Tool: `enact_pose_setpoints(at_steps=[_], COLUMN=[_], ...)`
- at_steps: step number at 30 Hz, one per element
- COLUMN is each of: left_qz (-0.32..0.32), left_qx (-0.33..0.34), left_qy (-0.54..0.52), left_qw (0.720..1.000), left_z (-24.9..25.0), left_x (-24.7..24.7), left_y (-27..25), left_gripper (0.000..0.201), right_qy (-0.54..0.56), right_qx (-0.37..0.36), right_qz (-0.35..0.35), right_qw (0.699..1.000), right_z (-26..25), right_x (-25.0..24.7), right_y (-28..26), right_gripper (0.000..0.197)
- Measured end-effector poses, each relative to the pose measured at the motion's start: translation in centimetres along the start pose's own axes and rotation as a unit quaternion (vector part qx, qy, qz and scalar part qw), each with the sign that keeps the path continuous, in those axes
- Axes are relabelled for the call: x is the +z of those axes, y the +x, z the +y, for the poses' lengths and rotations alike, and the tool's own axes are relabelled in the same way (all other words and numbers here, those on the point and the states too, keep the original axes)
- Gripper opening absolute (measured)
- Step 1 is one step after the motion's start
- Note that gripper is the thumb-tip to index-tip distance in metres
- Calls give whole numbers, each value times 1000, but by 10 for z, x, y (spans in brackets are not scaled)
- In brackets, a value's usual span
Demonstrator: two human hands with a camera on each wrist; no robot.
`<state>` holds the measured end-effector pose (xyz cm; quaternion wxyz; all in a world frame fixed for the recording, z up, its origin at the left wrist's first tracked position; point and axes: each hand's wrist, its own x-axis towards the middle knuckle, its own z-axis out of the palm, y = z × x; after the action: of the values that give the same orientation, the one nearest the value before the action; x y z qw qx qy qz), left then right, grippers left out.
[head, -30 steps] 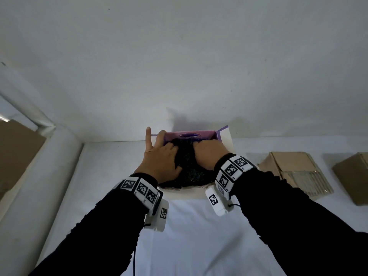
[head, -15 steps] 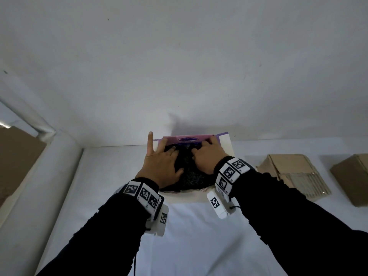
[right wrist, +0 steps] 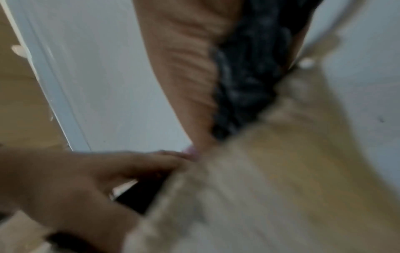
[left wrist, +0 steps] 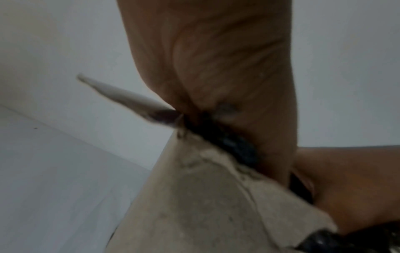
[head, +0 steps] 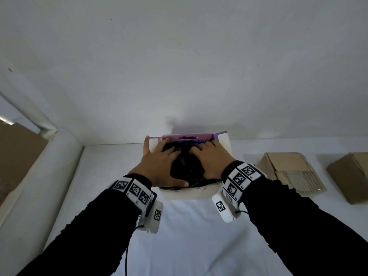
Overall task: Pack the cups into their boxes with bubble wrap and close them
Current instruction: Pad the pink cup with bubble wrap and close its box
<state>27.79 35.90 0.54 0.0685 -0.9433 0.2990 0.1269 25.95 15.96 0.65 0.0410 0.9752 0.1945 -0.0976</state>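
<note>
Pressing the dark bubble-wrapped bundle (head: pixel 186 166) into the open box (head: pixel 187 193) at 12 o'clock on the surface (head: pixel 189 236), left hand (head: pixel 159 168) and right hand (head: pixel 213 160) lie spread flat. The wrap likely yields softly and its contents seem fragile: press on top, evenly.

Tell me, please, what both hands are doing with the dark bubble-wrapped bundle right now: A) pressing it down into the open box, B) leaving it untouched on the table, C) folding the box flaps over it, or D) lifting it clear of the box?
A: the left hand and right hand lie flat on the dark bubble-wrapped bundle, which sits in the open box with its flaps up.
</note>
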Motion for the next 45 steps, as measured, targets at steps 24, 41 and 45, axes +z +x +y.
enact_pose_setpoints(at_steps=[24, 41, 45], left_qz=[89, -99, -73], left_qx=[62, -35, -25], left_qy=[30, -34, -23], left_qw=[994, 994, 997], left_z=[7, 33, 35], left_x=[10, 11, 10], left_y=[-55, -48, -52], left_gripper=[69, 46, 43], right_qy=[-82, 408, 459], right_qx=[-98, 236, 294], right_qz=[76, 41, -19], right_qw=[989, 881, 838], right_z=[-3, -47, -47], right_x=[5, -7, -1], right_y=[-71, -28, -13], right_gripper=[64, 44, 54])
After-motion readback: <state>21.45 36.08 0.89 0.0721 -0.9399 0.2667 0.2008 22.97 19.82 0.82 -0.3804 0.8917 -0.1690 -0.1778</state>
